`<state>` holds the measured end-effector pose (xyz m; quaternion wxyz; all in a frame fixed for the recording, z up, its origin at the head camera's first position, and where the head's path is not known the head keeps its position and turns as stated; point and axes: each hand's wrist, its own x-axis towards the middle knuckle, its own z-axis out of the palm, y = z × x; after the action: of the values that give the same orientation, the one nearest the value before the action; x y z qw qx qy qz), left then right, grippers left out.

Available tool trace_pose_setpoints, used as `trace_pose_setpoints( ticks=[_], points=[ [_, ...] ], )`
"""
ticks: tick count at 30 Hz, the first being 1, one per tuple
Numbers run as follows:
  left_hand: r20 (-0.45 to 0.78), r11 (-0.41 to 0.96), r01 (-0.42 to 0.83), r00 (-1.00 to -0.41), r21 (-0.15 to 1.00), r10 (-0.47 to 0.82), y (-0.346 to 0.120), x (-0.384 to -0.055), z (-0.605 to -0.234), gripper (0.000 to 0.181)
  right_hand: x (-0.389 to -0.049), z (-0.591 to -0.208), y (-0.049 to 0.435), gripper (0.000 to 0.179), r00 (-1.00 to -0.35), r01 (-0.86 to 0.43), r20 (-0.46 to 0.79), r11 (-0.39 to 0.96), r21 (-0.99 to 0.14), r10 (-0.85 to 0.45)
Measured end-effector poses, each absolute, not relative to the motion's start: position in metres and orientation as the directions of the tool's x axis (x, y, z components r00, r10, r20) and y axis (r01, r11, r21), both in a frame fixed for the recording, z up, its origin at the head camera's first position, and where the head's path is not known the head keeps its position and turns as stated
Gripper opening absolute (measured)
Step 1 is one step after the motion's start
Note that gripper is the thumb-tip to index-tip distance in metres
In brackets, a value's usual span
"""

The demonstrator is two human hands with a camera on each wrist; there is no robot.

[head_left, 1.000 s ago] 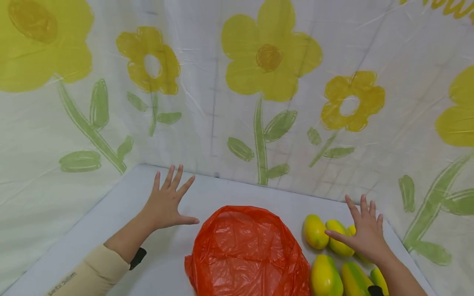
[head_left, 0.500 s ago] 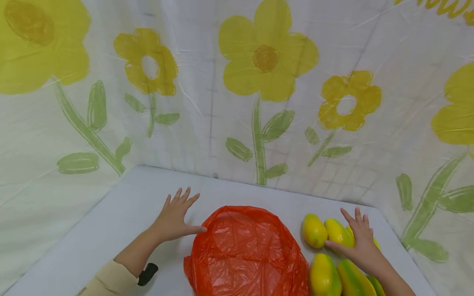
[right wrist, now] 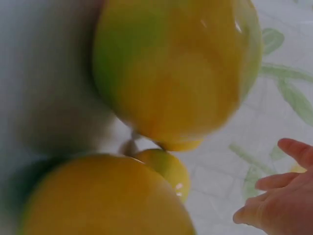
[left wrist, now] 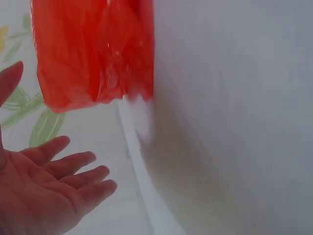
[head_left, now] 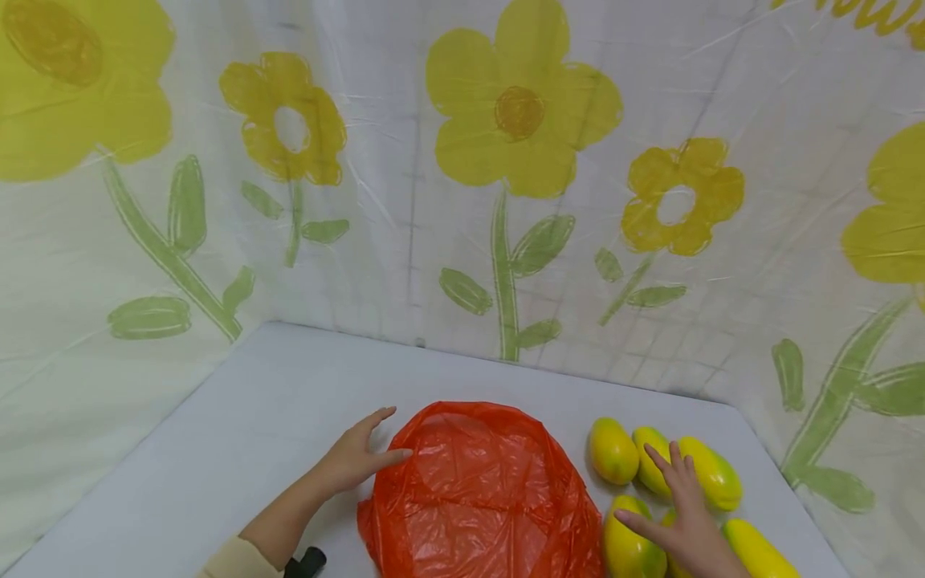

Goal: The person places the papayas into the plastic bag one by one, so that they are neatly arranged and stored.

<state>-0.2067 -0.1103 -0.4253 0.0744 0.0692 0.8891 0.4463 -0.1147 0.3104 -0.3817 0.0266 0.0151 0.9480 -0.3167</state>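
Note:
A red plastic bag (head_left: 491, 490), wide and round in the head view, stands at the table's near middle. My left hand (head_left: 356, 457) is at its upper left side, thumb near the bag's edge; whether they touch I cannot tell. In the left wrist view the left hand (left wrist: 54, 188) has its fingers spread, apart from the red bag (left wrist: 93, 54). Over several yellow-green mangoes my right hand (head_left: 682, 514) hovers with fingers extended, near the front mango (head_left: 630, 542). The right wrist view has a large mango (right wrist: 176, 63) close up and the right hand (right wrist: 281, 196) beside it, holding nothing.
The white table (head_left: 289, 393) ends against a curtain (head_left: 376, 241) printed with yellow flowers. More mangoes lie right of the bag, among them a back-left mango (head_left: 613, 451) and a far-right mango (head_left: 711, 474). A black strap (head_left: 307, 562) is at the left wrist.
Both hands have come down and nearer: the left toward the red bag's side, the right over the front mangoes. The bag and the mangoes have stayed put.

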Motion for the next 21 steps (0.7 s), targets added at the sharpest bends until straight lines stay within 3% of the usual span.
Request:
trace_pose_setpoints(
  ticks=[4,10,21],
  points=[
    [-0.141,0.525,-0.028,-0.974,0.851,0.176,-0.106,-0.204,-0.427,0.078,-0.109,-0.389,0.301,0.098,-0.989,0.124,-0.143,0.778,-0.616,0.044],
    [-0.145,0.515,-0.021,-0.969,0.857,0.202,-0.104,-0.2,-0.428,0.078,-0.104,-0.4,0.29,0.109,-0.965,0.25,-0.221,0.761,-0.599,0.143],
    [-0.181,0.457,-0.036,-0.944,0.889,0.278,-0.103,-0.198,-0.438,0.064,-0.11,-0.422,0.287,0.097,-0.943,0.332,-0.228,0.682,-0.652,0.242]
  ],
)
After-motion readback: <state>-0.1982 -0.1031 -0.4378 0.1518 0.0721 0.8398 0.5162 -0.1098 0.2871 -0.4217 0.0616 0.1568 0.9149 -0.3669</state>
